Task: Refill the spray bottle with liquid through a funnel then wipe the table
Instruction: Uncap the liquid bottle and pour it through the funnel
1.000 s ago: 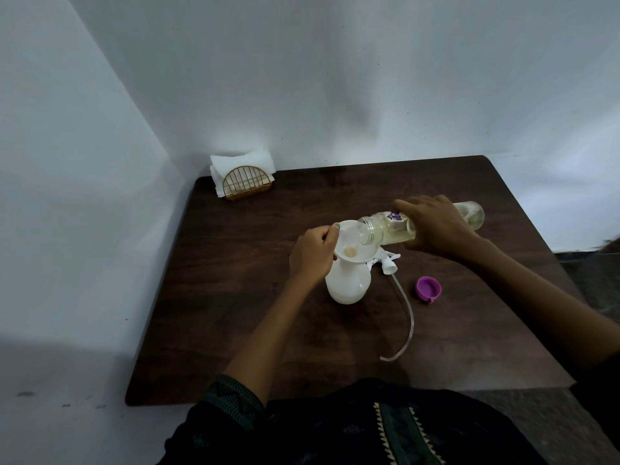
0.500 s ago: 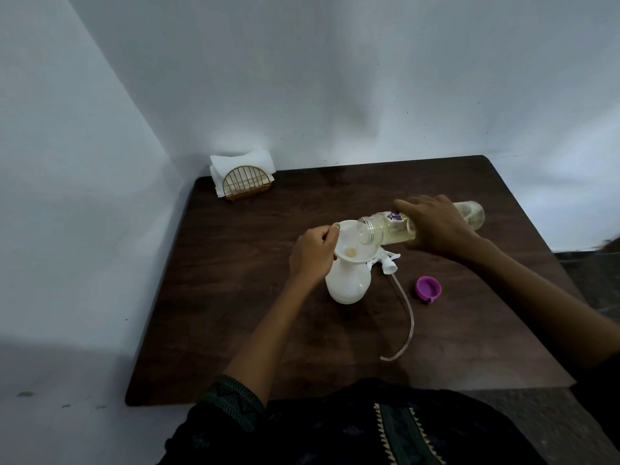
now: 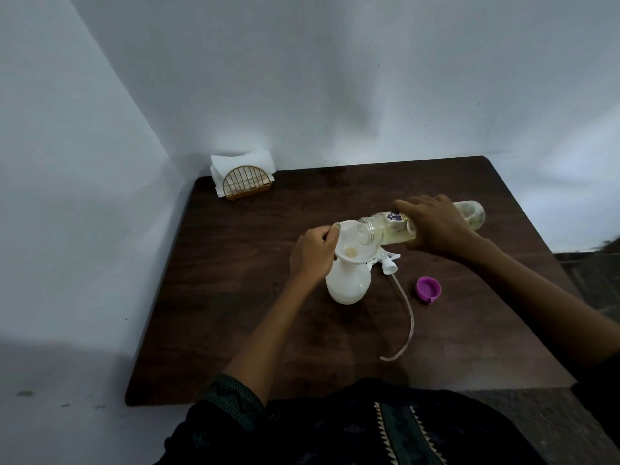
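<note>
Mid-tabletop (image 3: 235, 297): our left hand (image 3: 312, 255) pinches funnel (image 3: 350, 245) rim atop spray bottle (image 3: 349, 285); right hand (image 3: 436, 226) grips tipped refill bottle (image 3: 385, 229), mouth over funnel.

Dim, bluish, soft light; dark shadow at lower left; wide-angle bending at edges.

**Almost nothing shifts during the pour**

Across the last second the scene barely alters. The one visible difference sits in the funnel (image 3: 355, 244): the small yellowish pool of liquid (image 3: 351, 252) at its throat looks slightly smaller and paler than a second ago, though the dim light makes this hard to judge. Any change in the tilt of the clear bottle (image 3: 385, 229) in the right hand (image 3: 436, 224) is too slight to tell.
</note>
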The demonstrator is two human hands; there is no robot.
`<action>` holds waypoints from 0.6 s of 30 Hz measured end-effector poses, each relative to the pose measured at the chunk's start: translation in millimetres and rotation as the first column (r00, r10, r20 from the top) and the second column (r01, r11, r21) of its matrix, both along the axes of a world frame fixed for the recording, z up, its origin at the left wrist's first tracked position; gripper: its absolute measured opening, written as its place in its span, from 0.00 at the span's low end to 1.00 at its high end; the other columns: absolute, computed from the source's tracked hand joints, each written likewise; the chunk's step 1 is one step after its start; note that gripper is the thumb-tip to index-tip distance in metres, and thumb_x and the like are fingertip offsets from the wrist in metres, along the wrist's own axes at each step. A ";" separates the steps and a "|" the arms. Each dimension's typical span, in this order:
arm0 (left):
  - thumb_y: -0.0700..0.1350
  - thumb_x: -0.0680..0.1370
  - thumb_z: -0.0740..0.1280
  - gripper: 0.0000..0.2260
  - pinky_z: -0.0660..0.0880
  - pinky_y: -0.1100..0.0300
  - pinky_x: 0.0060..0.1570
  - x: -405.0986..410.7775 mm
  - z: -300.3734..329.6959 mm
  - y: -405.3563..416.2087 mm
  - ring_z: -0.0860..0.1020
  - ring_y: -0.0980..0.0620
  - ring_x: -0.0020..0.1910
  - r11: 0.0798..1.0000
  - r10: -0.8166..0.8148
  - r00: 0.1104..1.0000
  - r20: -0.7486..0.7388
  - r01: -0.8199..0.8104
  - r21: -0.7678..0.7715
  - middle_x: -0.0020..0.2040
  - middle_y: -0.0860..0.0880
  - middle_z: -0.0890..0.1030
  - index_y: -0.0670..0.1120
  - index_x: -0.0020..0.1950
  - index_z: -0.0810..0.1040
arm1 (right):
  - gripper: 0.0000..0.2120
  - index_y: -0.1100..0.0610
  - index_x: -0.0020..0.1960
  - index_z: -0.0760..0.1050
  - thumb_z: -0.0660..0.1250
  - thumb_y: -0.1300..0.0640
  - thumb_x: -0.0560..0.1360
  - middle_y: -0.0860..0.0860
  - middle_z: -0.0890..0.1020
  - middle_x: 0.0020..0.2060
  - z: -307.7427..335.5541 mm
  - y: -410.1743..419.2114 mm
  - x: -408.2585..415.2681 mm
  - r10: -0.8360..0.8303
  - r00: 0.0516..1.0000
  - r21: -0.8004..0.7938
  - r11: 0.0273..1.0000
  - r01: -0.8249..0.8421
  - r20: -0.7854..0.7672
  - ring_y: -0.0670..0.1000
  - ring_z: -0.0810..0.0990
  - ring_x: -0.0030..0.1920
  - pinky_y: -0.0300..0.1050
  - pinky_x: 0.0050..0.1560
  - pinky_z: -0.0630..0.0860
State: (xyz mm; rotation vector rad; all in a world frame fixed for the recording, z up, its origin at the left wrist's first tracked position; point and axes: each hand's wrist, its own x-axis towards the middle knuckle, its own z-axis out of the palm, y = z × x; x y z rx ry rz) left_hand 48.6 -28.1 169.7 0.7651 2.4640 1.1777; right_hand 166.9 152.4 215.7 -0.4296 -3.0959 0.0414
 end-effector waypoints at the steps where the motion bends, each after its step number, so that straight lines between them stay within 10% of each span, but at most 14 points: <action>1: 0.50 0.81 0.58 0.21 0.58 0.61 0.29 0.5 0.7 0.1 0.64 0.55 0.25 1.000 -0.001 1.000 -0.002 0.001 -0.002 0.25 0.52 0.66 0.49 0.28 0.65 | 0.28 0.55 0.62 0.70 0.74 0.53 0.64 0.54 0.79 0.54 -0.1 0.1 0.0 0.002 1.000 0.001 1.000 -0.002 -0.001 0.57 0.76 0.56 0.51 0.54 0.67; 18: 0.51 0.82 0.58 0.21 0.58 0.61 0.28 1.1 0.1 0.5 0.64 0.56 0.25 1.000 0.001 1.000 -0.003 -0.001 -0.006 0.25 0.52 0.66 0.49 0.28 0.64 | 0.27 0.54 0.61 0.70 0.74 0.53 0.65 0.53 0.79 0.54 -2.7 1.5 0.5 0.010 1.000 0.007 1.000 -0.010 -0.005 0.57 0.76 0.56 0.51 0.53 0.66</action>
